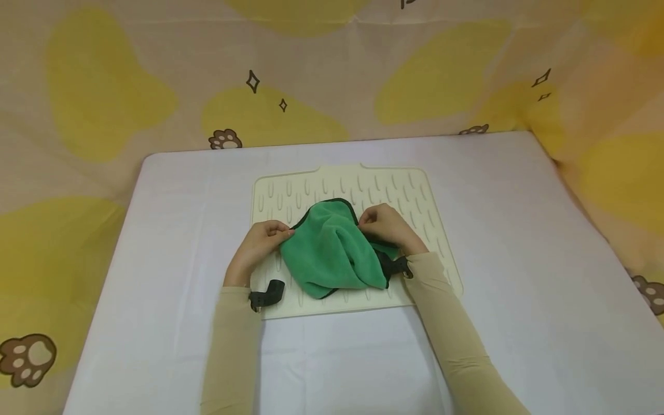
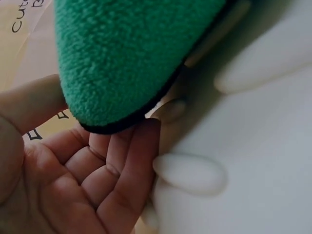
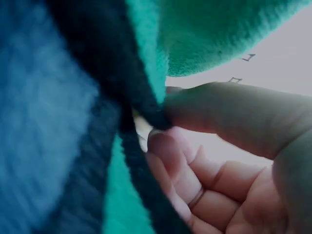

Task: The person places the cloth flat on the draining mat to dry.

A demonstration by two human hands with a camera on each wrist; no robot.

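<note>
- Both forearms, in beige sleeves, reach forward from the bottom edge and angle inward toward each other.
- The left hand (image 1: 261, 241) has its fingers curled, thumb and fingertips pinched together.
- The right hand (image 1: 386, 226) lies knuckles up, its thumb (image 3: 229, 114) pressed against a curled fingertip.
- A dark strap circles each wrist.

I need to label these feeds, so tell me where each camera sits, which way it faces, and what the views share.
Head: worn on the head, looking forward and down at the green towel on the ridged cream mat; both sleeved forearms, left hand and right hand show.
Left wrist: at the left hand, close on its palm and fingers at the towel's black-trimmed edge.
Right wrist: at the right hand, its thumb and fingers pinching the trim.
Shared: all three show the towel.
</note>
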